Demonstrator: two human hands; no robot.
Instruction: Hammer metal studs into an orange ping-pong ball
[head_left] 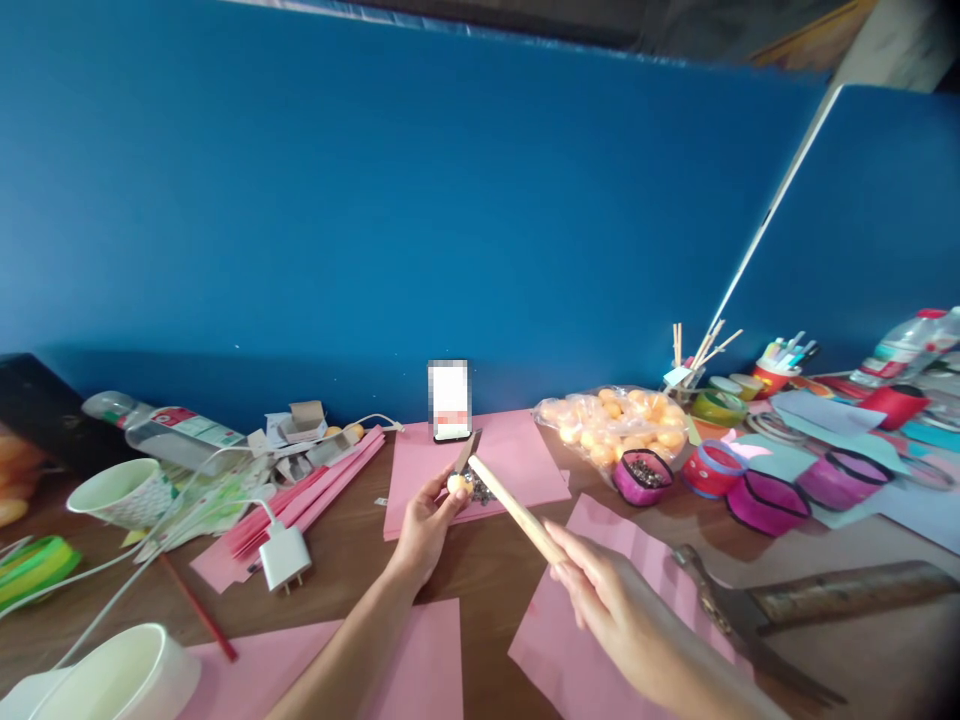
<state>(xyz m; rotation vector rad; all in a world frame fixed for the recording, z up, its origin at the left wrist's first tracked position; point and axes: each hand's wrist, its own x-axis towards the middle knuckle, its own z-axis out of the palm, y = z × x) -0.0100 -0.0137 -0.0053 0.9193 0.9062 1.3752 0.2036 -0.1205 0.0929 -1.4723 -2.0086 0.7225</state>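
My left hand [427, 515] is closed around a small yellow-orange ball [460, 486], held low over the pink paper sheets [517, 455]. A narrow grey blade [466, 452] rises just above the ball, its lower end by my left fingertips; whether it touches the ball I cannot tell. My right hand [589, 575] grips a pale wooden stick [517, 510] by its near end. The stick slants up and left, its far tip beside the blade and the ball. Partly behind the stick lies a heap of small dark bits [484, 487].
Behind my hands a phone [450, 400] stands upright. To the right are a clear bag of yellow-orange balls [622, 425], a purple cup of dark bits [643, 475] and a wooden-handled metal tool [847, 592]. A white charger [285, 555] and paper cup [124, 492] stand left.
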